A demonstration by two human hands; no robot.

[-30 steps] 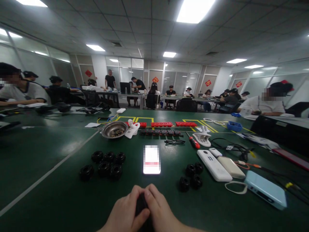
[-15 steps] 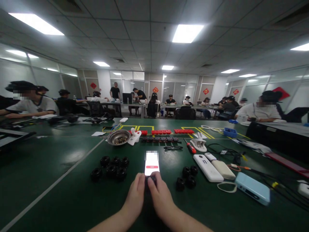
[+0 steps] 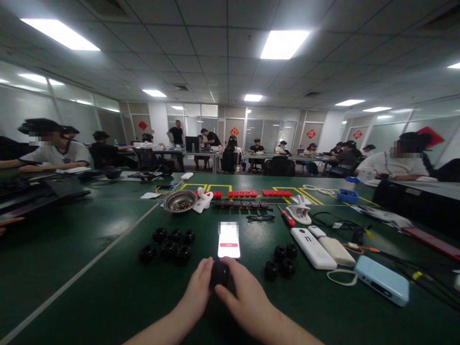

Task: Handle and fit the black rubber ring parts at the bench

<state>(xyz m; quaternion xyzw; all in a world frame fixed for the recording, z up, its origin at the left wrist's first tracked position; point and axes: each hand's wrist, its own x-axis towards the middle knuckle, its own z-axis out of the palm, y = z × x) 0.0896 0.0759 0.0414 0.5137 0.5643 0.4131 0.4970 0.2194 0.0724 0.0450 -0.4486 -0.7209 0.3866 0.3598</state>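
Observation:
Between my two hands is a glossy black round part (image 3: 219, 275), held just above the green table in front of me. My left hand (image 3: 201, 281) is closed against its left side. From the right, my right hand (image 3: 245, 286) grips it, with the thumb at its lower edge and the fingers over the top. Just beyond my hands a phone (image 3: 229, 244) lies with its screen lit. Several similar black round parts with holes (image 3: 168, 248) sit to the left, and a smaller group of black round parts (image 3: 280, 261) sits to the right.
A metal bowl (image 3: 180, 201) with small pieces stands behind the left group. Further back are red blocks (image 3: 242, 194), a black strip of parts (image 3: 243, 205) and a screwdriver (image 3: 287, 217). At right lie a white power bank (image 3: 313, 249), a light blue power bank (image 3: 382, 280) and cables.
My right hand has opened out and shifted its grip, so more of the black round part shows. The whole view has moved slightly, placing the table items a little further right.

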